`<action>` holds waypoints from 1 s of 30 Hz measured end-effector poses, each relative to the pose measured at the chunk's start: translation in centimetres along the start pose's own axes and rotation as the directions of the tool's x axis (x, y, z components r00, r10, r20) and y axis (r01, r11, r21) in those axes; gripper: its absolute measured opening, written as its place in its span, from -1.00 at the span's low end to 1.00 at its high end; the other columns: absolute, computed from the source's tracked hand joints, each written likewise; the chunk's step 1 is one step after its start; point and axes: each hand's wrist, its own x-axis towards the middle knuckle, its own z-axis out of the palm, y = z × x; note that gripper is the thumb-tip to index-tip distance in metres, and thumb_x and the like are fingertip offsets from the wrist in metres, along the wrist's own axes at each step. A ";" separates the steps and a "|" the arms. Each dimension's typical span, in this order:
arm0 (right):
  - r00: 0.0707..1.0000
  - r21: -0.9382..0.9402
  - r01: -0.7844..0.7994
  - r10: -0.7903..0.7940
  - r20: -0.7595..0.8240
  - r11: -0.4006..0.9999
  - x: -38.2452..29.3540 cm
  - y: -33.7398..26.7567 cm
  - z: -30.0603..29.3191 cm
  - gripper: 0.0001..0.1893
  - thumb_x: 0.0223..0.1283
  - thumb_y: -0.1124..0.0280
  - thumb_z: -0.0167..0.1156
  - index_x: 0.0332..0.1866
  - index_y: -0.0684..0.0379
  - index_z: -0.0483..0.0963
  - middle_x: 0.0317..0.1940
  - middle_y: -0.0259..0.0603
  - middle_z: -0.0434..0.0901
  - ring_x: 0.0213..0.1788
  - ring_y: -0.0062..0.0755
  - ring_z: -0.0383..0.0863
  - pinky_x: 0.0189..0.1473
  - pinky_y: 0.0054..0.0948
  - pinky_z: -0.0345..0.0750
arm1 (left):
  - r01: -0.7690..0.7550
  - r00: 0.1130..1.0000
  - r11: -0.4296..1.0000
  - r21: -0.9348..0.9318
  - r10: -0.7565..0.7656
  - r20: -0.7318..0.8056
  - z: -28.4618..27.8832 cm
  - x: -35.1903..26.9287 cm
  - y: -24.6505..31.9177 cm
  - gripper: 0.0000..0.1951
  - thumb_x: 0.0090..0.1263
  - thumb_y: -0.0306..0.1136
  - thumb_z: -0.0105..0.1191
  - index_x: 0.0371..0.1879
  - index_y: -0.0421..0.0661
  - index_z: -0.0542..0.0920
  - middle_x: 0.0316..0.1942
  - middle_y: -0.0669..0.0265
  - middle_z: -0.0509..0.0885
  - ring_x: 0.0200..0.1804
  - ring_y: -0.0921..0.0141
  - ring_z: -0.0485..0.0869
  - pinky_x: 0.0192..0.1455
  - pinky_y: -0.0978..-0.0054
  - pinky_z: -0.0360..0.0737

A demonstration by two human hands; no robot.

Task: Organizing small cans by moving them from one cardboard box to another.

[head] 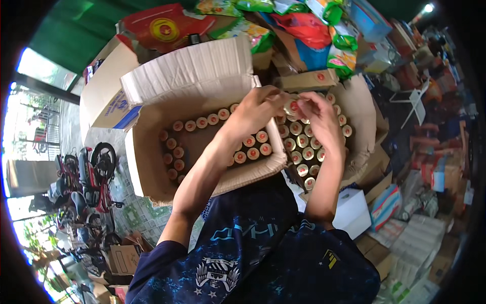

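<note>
My right hand (319, 110) holds a small round container (293, 106) with a gold lid and a red mark, above the inner corner of two open cartons. Close against its other side, my left hand (260, 102) has its fingers bent; whether they grip it is hard to tell. Beneath my left forearm lies the left cardboard carton (209, 93), with gold-lidded containers (202, 122) lined along its walls and more at its right end. Under my right hand, the right cardboard carton (362, 114) holds several close rows of similar containers (302, 140). My forearms hide part of both cartons.
Behind the cartons lie a red printed bag (163, 28) and several green packets (246, 32). A white box (349, 212) stands near my right elbow. Motorbikes (91, 178) are at left; a white folding chair (414, 100) and stacked goods (436, 171) are at right.
</note>
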 end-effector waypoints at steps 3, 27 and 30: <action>0.983 -0.111 -0.076 0.056 -0.174 0.991 -1.7 2.1 -3.9 -0.81 0.34 0.47 0.12 -0.03 0.33 0.53 -0.42 -0.35 0.60 -0.38 -0.66 0.50 -0.25 -0.63 0.46 | 0.076 0.994 0.991 -0.109 -0.066 0.092 5.2 3.3 -0.8 -0.65 0.37 -0.19 0.03 -0.11 -0.27 0.62 -0.34 0.27 0.65 -0.25 0.45 0.61 -0.12 0.51 0.52; 0.718 -0.208 -0.649 0.499 -0.485 0.731 -12.3 30.6 -13.0 -0.63 0.33 0.14 0.14 -0.41 0.27 0.57 -0.52 -0.25 0.66 -0.50 -0.55 0.63 -0.44 -0.54 0.53 | -0.307 0.768 0.800 0.515 -0.111 0.630 29.6 14.8 -16.7 -0.64 0.20 -0.23 0.00 -0.35 -0.33 0.69 -0.32 -0.17 0.69 -0.15 0.07 0.73 -0.08 0.23 0.65; 0.752 -0.264 -0.619 0.462 -0.470 0.739 -12.7 31.7 -13.2 -0.61 0.32 0.12 0.13 -0.39 0.29 0.58 -0.53 -0.21 0.66 -0.50 -0.50 0.65 -0.44 -0.50 0.54 | -0.116 0.782 0.840 0.530 -0.252 0.571 30.4 15.0 -17.8 -0.57 0.16 -0.18 0.03 -0.27 -0.39 0.66 -0.16 -0.24 0.66 -0.04 0.03 0.69 0.03 0.21 0.61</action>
